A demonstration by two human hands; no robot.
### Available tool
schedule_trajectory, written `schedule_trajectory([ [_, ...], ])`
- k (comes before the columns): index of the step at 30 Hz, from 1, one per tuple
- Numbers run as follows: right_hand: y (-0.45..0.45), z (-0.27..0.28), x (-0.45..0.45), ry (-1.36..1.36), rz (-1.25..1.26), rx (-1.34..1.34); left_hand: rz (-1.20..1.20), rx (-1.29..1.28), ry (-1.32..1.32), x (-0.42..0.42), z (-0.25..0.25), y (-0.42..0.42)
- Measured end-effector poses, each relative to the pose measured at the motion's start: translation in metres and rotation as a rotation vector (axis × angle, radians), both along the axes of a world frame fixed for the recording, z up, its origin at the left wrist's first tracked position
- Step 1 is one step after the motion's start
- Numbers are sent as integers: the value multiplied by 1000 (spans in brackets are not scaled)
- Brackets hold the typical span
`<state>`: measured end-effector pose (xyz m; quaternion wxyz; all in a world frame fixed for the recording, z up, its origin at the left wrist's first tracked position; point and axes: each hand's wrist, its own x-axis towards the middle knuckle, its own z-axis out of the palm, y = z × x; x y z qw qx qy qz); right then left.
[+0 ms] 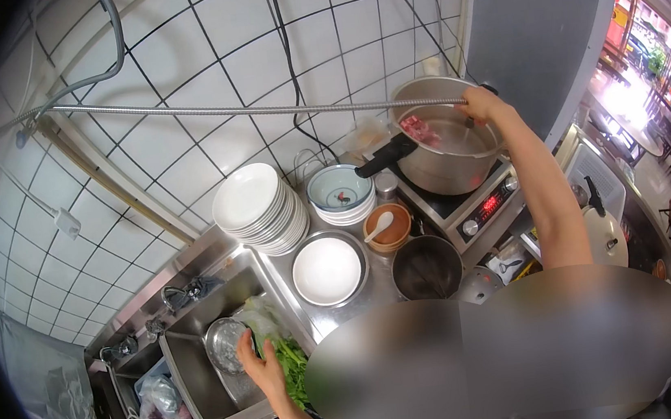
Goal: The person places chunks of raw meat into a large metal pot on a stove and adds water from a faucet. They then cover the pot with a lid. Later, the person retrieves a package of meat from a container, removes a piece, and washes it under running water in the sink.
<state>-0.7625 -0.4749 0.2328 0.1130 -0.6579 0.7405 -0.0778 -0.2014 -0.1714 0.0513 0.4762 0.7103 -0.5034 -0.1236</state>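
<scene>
My right hand (484, 105) grips the end of a flexible metal hose (252, 113) above a large metal pot (447, 164) with a black long handle (388, 155). Pieces of raw red meat (420, 130) show inside the pot, which stands on an induction cooker (482, 206) with a lit red display. Over the sink (197, 380), my left hand (261, 364) is held with its fingers apart and nothing in them. Close by it, a metal bowl (227, 345) and leafy green vegetables (291, 367) partly in clear plastic lie in the sink.
Stacked white plates (246, 197), a rooster-patterned bowl (339, 189), a white bowl (327, 272), a brown bowl with a white spoon (380, 227) and a dark pot (427, 268) crowd the steel counter. The hose spans in front of the tiled wall (244, 41). A blurred patch hides the lower middle.
</scene>
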Motion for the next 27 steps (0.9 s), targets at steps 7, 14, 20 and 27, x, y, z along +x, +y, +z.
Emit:
schedule_trajectory([
  [7,-4,-10,-13,117,75,-68,-573,-240,-315,-149,140,-120],
  [14,8,-20,12,-36,208,-151,-841,-646,-941,-329,173,-255],
  [20,-22,-50,-4,41,301,-224,-1017,-106,-1049,-398,158,-329],
  [27,-62,-82,-31,-601,403,608,-1046,148,-1165,-407,140,-355],
])
